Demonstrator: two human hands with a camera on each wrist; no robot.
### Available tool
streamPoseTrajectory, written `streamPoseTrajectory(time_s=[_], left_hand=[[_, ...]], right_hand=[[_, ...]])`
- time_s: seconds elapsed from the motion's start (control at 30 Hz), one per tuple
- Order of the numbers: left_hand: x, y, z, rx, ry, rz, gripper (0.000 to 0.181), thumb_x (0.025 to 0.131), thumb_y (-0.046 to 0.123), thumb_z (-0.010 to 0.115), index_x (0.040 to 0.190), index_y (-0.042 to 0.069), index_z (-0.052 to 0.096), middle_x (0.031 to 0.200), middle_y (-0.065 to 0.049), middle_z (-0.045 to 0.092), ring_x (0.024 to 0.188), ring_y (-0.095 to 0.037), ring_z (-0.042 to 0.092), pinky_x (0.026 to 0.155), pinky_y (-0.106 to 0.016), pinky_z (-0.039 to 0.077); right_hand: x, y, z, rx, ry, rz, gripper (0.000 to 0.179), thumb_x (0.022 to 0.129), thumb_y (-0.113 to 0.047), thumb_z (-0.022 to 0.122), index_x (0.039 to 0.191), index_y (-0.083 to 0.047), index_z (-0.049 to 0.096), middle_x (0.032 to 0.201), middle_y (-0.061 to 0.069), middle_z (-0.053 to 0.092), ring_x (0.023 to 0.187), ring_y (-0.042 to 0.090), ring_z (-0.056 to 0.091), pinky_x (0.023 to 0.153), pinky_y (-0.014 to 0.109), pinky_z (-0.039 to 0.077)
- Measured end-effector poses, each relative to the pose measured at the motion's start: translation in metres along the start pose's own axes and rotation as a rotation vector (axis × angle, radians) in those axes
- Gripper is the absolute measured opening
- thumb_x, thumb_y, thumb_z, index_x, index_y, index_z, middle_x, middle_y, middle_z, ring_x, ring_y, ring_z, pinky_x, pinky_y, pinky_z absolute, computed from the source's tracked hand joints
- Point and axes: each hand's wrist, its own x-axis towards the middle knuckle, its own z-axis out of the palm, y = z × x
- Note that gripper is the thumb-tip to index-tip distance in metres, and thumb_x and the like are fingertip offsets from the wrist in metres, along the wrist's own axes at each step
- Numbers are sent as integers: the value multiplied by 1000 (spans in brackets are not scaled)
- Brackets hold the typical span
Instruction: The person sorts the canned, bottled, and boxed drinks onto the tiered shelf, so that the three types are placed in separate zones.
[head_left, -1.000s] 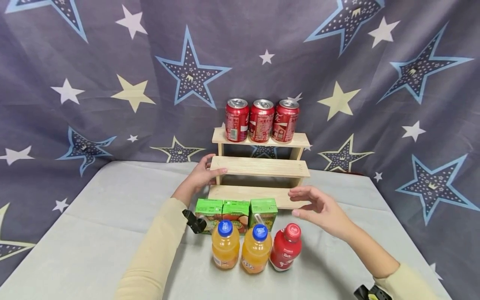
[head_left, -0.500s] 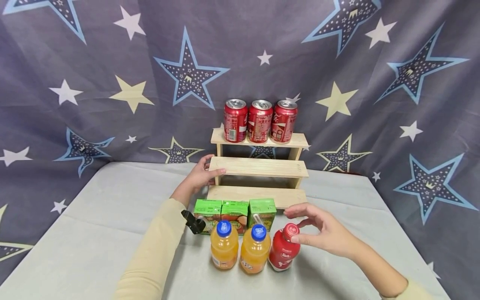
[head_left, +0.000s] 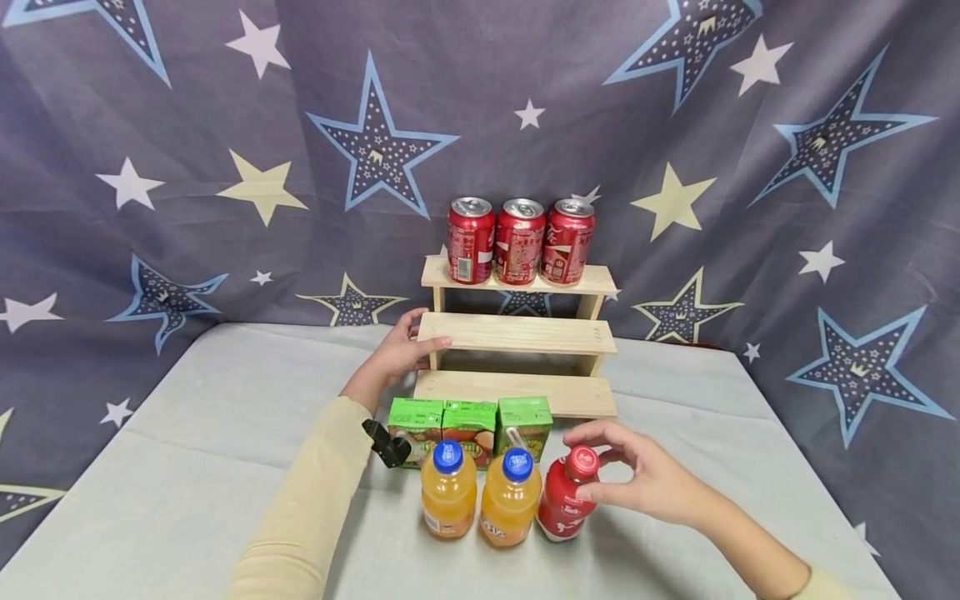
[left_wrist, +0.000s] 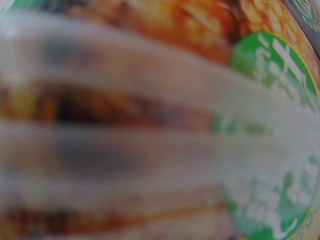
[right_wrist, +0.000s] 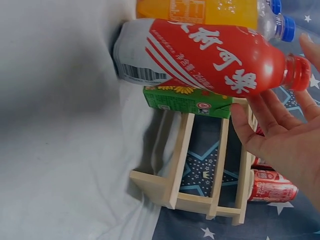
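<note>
My left hand (head_left: pixel 397 350) grips the left end of the middle board of a three-step wooden rack (head_left: pixel 517 333), thumb on top. My right hand (head_left: pixel 641 475) is around the upper part of a red plastic bottle (head_left: pixel 568 504), thumb and fingers spread on either side. In the right wrist view its fingers (right_wrist: pixel 272 112) lie close beside the bottle, and the thumb (right_wrist: pixel 311 50) stands apart near the red cap; contact is unclear. The bottle stands upright on the table. The left wrist view is filled by a juice box (left_wrist: pixel 270 100), with a blurred wrapped straw across it.
Three red cans (head_left: pixel 520 242) stand on the rack's top board. Three green juice boxes (head_left: pixel 468 421) are lined up before the lowest board. Left of the red bottle stand two orange drink bottles (head_left: pixel 450 500) with blue caps. A star-patterned curtain (head_left: pixel 285 133) hangs behind the table.
My right hand has come down and nearer from beside the lowest board to the red bottle's upper part. The left hand stays on the rack.
</note>
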Motion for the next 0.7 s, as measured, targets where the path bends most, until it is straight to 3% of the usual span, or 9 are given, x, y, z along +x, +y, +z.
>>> streamPoseTrajectory(time_s=[0.23,0.7], left_hand=[[1,1,0,2,2,1,85,86,19,68,149,19,12,147,-20,28,125,-40,44,97,-54,44],[2,-1,-1,1,1,-4,84,86,20,68,149,20,12,147,-19,29,125,-39,45,96,-55,44]], right_hand=[[-3,5,5,-31,-14,94,45,77,-19,78,117,-14,58,107,4,65,96,4,58,80,25,52],[-9,18,16,-47,-77,146,58,73,-29,80,123,-15,53,115,2,63,103,2,55,83,27,50]])
